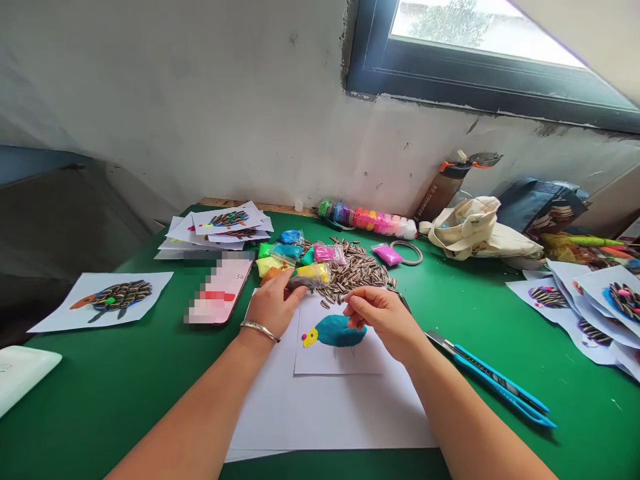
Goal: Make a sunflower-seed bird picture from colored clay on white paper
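Note:
My right hand (381, 321) hangs with its fingertips pinched together just above a teal clay bird body (337, 331). Whether a seed lies between those fingers is too small to tell. The bird has a yellow clay head (310, 337) and sits on a white card (340, 357) lying over a larger white sheet (325, 417). My left hand (273, 307), with a silver bangle (260, 331) at the wrist, reaches to the card's far edge. Its fingertips lie against a clear bag of yellow clay (313, 273). Beyond both hands is a heap of striped sunflower seeds (356, 270).
Several clay packets (280, 263) lie left of the seeds, with a blurred phone (220, 290) and stacked seed-picture cards (215, 230) nearby. A blue utility knife (493, 380) lies right on the green table (500, 320). Clay tubs (367, 220) and a cloth bag (480, 230) line the wall.

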Available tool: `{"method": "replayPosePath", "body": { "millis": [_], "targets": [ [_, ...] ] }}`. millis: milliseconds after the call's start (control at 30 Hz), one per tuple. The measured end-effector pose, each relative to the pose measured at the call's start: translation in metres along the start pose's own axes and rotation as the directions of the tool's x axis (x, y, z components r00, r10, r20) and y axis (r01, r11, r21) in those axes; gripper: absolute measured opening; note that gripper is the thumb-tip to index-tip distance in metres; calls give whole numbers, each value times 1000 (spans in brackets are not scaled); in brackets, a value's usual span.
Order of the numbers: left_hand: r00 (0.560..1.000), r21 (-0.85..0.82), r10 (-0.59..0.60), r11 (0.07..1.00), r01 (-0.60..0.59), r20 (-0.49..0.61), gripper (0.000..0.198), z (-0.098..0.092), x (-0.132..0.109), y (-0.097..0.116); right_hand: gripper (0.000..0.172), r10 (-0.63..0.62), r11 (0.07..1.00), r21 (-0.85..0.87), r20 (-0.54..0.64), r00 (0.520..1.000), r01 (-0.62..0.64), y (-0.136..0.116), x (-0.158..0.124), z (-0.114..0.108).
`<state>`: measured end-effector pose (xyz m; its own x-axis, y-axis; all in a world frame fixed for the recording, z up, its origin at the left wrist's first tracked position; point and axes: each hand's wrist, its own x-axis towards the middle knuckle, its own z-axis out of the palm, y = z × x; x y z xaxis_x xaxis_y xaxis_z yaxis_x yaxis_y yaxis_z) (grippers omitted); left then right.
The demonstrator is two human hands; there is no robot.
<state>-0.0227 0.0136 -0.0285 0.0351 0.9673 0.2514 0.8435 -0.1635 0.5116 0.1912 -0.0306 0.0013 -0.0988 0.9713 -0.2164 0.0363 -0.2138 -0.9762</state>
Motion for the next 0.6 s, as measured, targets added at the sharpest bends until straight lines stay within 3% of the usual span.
{"method": "replayPosePath", "body": {
  "millis": [333, 433, 533, 600],
  "targets": [
    [989, -8, 122, 992, -123, -84, 43, -5, -7, 4, 24, 30, 999, 35, 32, 999, -31, 2, 2, 2],
    [961, -27, 208, 976, -217, -184, 36, -9, -11, 10, 24, 0, 1000, -14, 19, 1000, 0, 2, 1, 2],
    [911, -131, 269, 938, -322, -314, 28, -16, -17, 19, 25, -53, 996, -65, -1, 999, 53, 2, 0, 2],
    [938, -245, 215, 927, -283, -271, 24, -19, -22, 26, 25, -96, 990, -103, -27, 995, 92, 2, -1, 2]
  ]
}}
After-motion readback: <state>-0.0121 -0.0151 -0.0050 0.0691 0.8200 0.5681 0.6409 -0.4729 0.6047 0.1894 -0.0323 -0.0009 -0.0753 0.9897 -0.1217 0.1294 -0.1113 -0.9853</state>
